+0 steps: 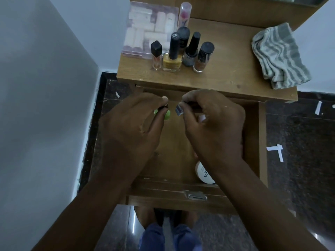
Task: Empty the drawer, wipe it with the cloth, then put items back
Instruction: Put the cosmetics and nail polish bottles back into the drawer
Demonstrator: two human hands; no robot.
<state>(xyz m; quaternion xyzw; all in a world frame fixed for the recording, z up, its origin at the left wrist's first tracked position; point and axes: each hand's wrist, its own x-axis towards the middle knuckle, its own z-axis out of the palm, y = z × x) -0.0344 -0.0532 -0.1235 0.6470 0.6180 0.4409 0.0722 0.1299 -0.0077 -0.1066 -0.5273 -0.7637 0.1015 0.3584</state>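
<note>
The wooden drawer [252, 142] stands pulled out below the table top. Over its far end, my left hand [132, 127] pinches a small green nail polish bottle [167, 115] by its dark cap. My right hand [213, 124] holds a small bluish-grey bottle [179, 109] beside it, and something pale pink [201, 118] shows under its fingers. A white round jar [204, 173] lies in the drawer's near right corner, partly hidden by my right wrist. The grey and white striped cloth [279, 57] lies crumpled at the right on the table top.
Several nail polish bottles [181, 51] stand grouped on the table top [226, 69], with a clear plastic box [148, 29] of pale rolls and a clear tube [184, 14] behind them. The drawer front has a metal handle [195, 195]. A wall runs along the left; dark floor surrounds the unit.
</note>
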